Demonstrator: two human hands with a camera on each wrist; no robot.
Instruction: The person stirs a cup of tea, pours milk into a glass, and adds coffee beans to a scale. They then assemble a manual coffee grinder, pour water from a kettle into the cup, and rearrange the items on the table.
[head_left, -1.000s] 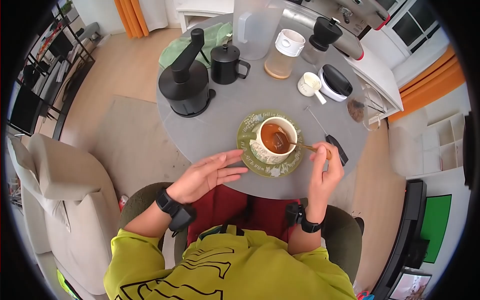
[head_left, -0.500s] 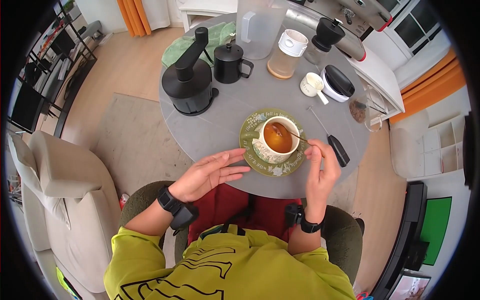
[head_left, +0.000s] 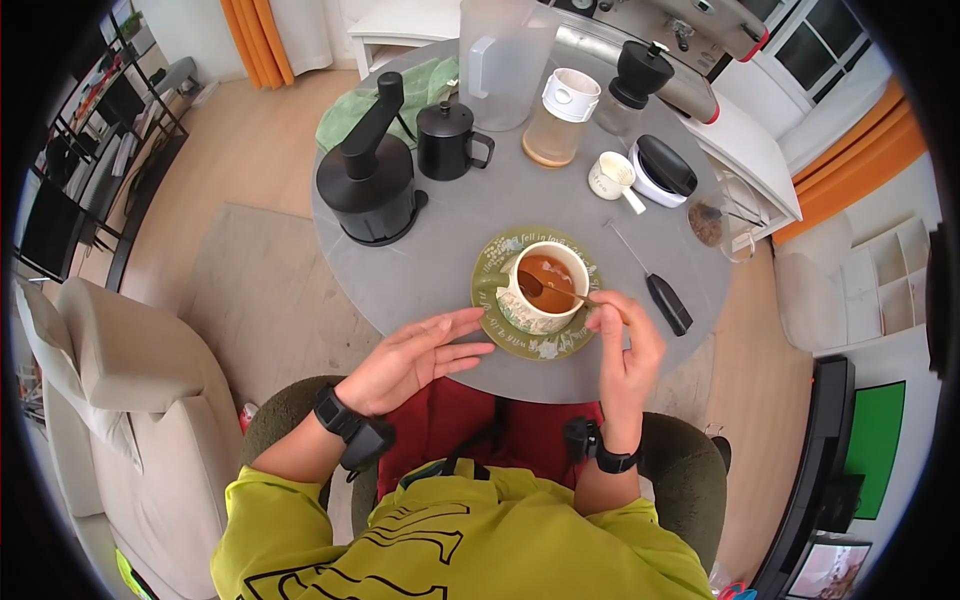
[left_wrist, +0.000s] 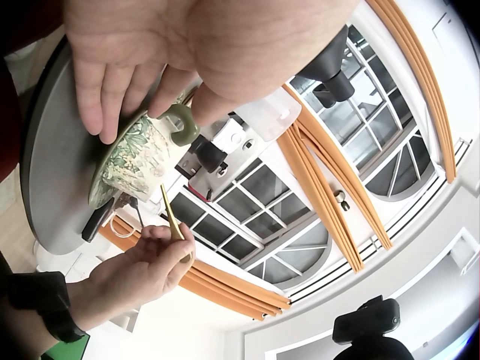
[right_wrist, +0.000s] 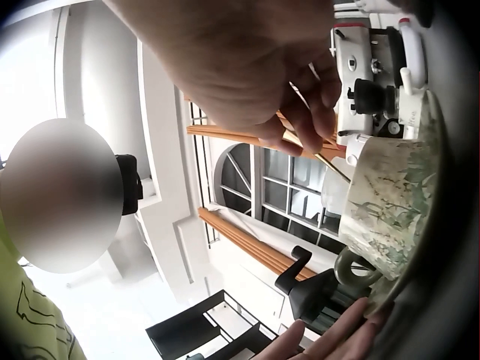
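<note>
A cream floral teacup [head_left: 527, 318] with a green handle holds brown liquid and sits on a green lettered saucer [head_left: 488, 262]. My right hand [head_left: 630, 350] pinches the handle end of a gold-coloured spoon [head_left: 566, 293]. The spoon slants over the cup's right rim, its bowl in the liquid toward the left wall. In the left wrist view the spoon handle [left_wrist: 169, 211] rises from the cup between thumb and fingers. My left hand [head_left: 405, 365] lies with fingers extended, tips right at the saucer's front left edge, and holds nothing.
Right of the saucer lies a black milk frother [head_left: 668, 304]. Behind stand a black hand-crank grinder [head_left: 367, 190], a black lidded pot [head_left: 445, 142], a clear pitcher [head_left: 505, 70], a white-collared jar [head_left: 560, 115] and a small white cup [head_left: 611, 176]. A green cloth [head_left: 350, 112] lies back left.
The spoon has swung round in the cup, its bowl now toward the left side. My right hand has shifted left and slightly toward me; the left hand keeps its place by the saucer.
</note>
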